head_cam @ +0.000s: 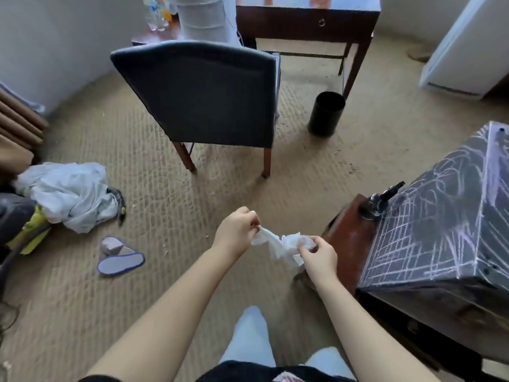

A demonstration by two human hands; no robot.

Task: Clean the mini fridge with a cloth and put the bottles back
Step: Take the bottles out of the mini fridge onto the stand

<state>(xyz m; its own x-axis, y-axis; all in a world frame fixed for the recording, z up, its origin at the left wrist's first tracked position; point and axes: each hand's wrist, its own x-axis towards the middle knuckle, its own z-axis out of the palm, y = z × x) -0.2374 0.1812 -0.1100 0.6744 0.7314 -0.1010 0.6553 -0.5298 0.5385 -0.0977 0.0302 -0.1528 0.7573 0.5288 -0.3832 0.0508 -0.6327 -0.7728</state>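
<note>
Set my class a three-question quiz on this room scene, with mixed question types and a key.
1. True or false: the left hand and the right hand both pinch the white cloth.
2. What stands to the right of the upholstered chair? A) black waste bin B) ladder C) vacuum cleaner
3. Fill in: the slippers lie on the ____.
Key: 1 true; 2 A; 3 carpet.
</note>
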